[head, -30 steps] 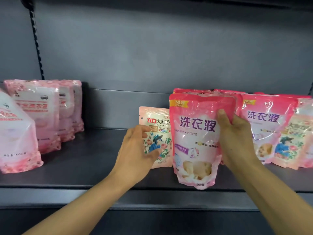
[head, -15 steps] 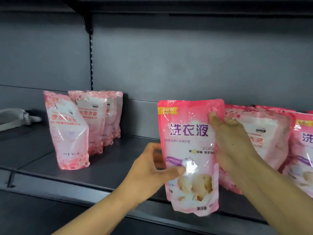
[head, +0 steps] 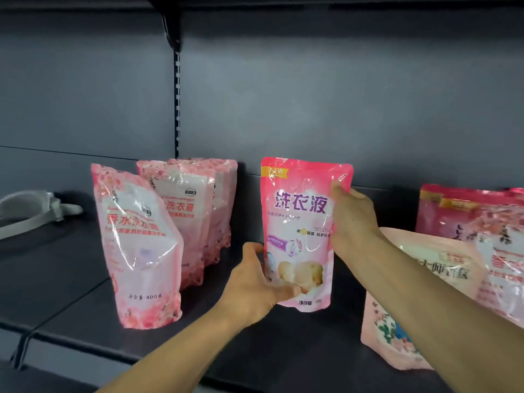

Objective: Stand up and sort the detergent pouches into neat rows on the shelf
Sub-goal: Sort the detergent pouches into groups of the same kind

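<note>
Gripping pink pouch (head: 300, 222) upright, both hands (head: 262, 282).

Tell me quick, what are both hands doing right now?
Left hand: grips the lower left corner of the bright pink pouch.
Right hand: grips the same pouch by its upper right edge.

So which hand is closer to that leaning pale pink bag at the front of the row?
The left hand. It grips the lower left edge of the bright pink pouch, just right of the leaning pale pouch. The right hand pinches that pouch's upper right corner, farther away.
</note>
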Motion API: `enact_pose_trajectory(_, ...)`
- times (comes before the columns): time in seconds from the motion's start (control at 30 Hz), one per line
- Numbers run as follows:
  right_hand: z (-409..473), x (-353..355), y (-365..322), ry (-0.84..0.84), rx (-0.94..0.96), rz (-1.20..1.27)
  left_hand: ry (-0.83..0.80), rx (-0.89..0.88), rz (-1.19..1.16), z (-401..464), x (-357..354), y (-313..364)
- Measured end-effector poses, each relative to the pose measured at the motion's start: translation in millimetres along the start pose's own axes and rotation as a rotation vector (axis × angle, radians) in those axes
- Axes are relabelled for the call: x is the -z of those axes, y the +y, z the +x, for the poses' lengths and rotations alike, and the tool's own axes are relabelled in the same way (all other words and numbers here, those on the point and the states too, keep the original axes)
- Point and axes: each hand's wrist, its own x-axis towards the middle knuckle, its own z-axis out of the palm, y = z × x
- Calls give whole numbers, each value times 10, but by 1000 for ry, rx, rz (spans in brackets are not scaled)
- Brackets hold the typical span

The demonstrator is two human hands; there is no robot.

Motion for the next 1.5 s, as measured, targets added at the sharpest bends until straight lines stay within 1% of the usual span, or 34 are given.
enact_pose_trajectory(0.13, 30, -10, 52, 2, 5, 7, -37, -27, 17, 94, 9, -58)
enact_pose_trajectory(0.3, -79, 54, 6, -22, 5, 81, -64, -63, -46, 77, -13, -30)
enact_pose_trajectory(0.43, -246, 144, -45, -67, 0, 93, -99, -95, -112, -48, -50, 53)
enact_pose_trajectory(0.6, -464, 246, -239, -100, 49, 97, -154, -161, -170, -320, -103, 273)
enact_pose_trajectory(0.67, -545, 321, -344, -80, 73, 109, -181, -188, -163, -406, -98, 371)
enact_pose_trajectory(0.8, -709, 633, -547, 13, 126, 127, -276, -248, -155, -556, -217, 568)
enact_pose_trajectory(0.93, -886, 1064, -710, 130, 173, 122, -373, -306, -141, -683, -566, 722)
enact_pose_trajectory(1.1, -1048, 1695, -895, 243, 224, 101, -480, -377, -125, -828, -1191, 905)
enact_pose_trajectory(1.33, -1044, 2668, -1105, 401, 283, 83, -522, -473, 2, -885, -2157, 1187)
enact_pose_trajectory(1.5, -847, 3411, -1213, 441, 301, 77, -506, -444, 36, -911, -2959, 1350)
